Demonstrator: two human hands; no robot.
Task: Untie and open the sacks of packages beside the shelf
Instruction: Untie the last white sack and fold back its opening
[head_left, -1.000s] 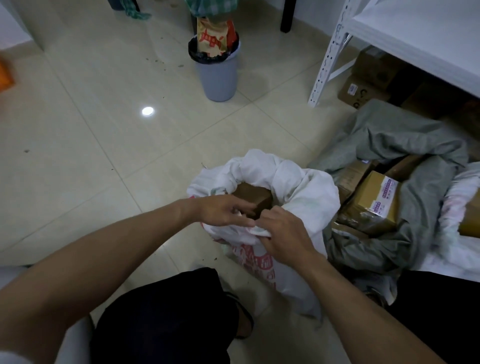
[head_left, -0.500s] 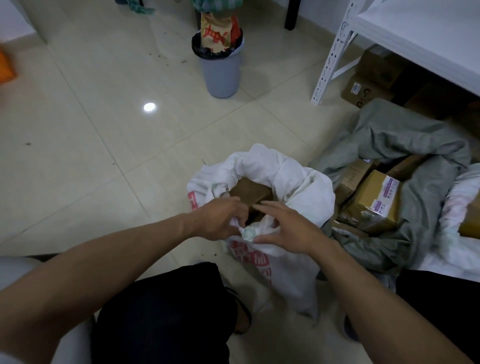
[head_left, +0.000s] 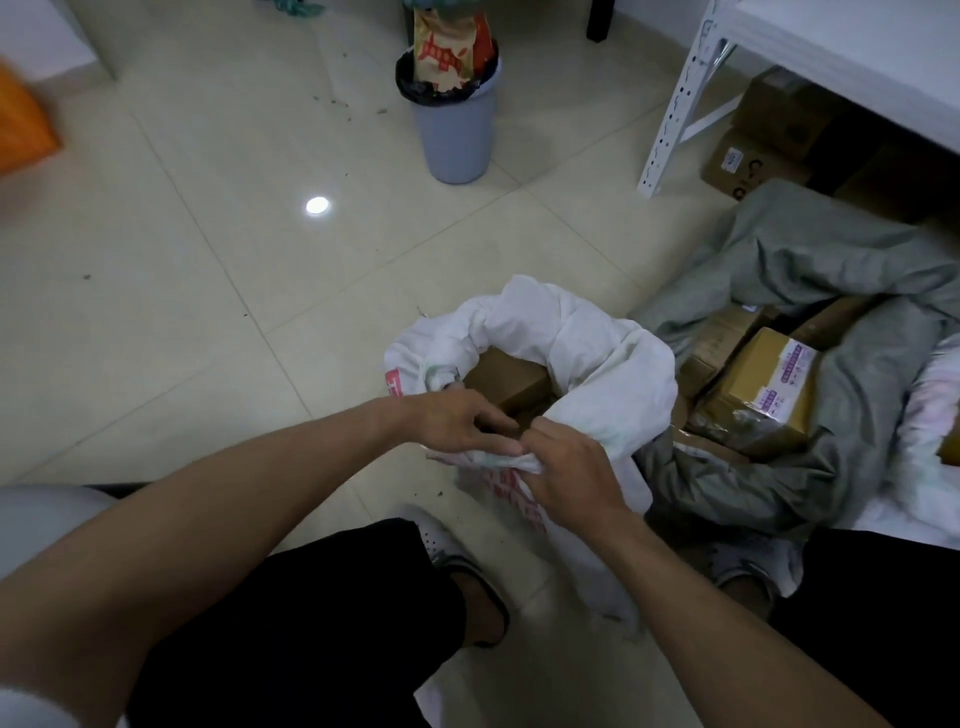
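Observation:
A white woven sack (head_left: 587, 343) with red print stands on the floor between my knees, its mouth rolled open around a brown cardboard box (head_left: 511, 382). My left hand (head_left: 457, 421) and my right hand (head_left: 569, 467) meet at the sack's near rim, and both pinch a bunched fold of the white fabric. To the right a grey-green sack (head_left: 810, 270) lies open with several taped cardboard packages (head_left: 763, 395) showing inside it. Further right, the edge of another white sack (head_left: 930, 415) shows.
A white metal shelf (head_left: 675, 109) stands at the upper right with cardboard boxes (head_left: 748, 161) under it. A grey waste bin (head_left: 454, 130) stuffed with a printed bag stands on the tiled floor ahead. My black-trousered knees and shoes fill the bottom of the view.
Half a second ago my right hand lay with fingers spread over the fold; it now pinches the rim again. Both hands stay at the near rim. The view has shifted slightly.

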